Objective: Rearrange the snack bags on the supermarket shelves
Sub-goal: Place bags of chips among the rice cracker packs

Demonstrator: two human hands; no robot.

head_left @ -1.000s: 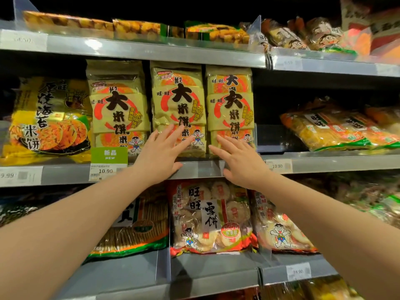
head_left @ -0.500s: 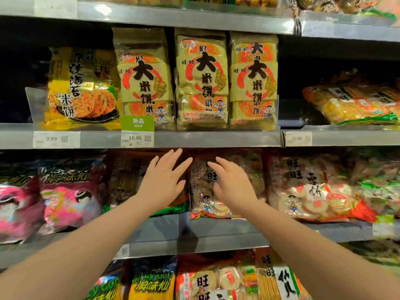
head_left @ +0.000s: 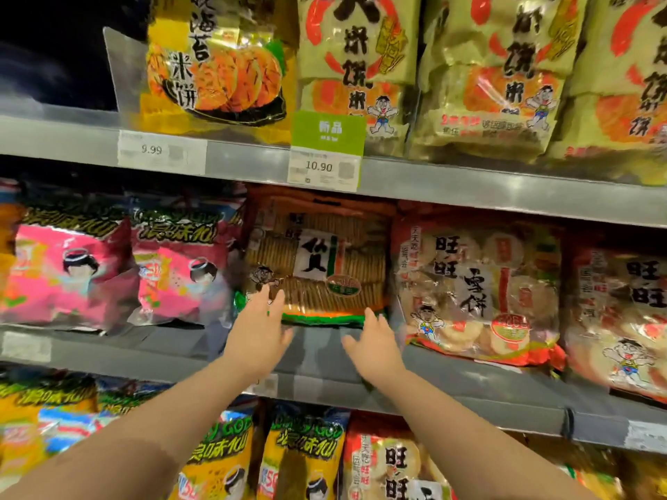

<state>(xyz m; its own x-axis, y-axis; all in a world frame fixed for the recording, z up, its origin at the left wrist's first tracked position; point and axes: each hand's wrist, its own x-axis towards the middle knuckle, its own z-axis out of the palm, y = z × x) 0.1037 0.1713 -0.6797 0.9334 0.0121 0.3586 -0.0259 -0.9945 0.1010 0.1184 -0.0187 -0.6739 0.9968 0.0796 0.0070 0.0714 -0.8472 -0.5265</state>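
The middle shelf [head_left: 108, 359] carries five bags: two pink bags [head_left: 65, 272] at the left, one brown bag [head_left: 317, 261] in the centre, and two red bags [head_left: 480, 290] at the right. The top shelf [head_left: 469, 185] shows one yellow bag [head_left: 216, 70] and three gold bags [head_left: 494, 84], with two price tags [head_left: 162, 151] on its front edge.

The brown bag stands upright, set back from the shelf's front edge, so a bare grey strip lies before it. A narrow dark gap parts it from the nearer pink bag, and the first red bag stands just beside its right edge. Its top nearly meets the underside of the top shelf.

The brown bag is clear-fronted and shows rows of tan crackers, a white label with a black character, a small cartoon figure and a green and orange band along the bottom.

The left hand [head_left: 258, 333] reaches to its lower left corner with fingers straight and spread; whether they touch it I cannot tell. The right hand [head_left: 375, 341] is near the lower right corner, fingers loose and apart, holding nothing.
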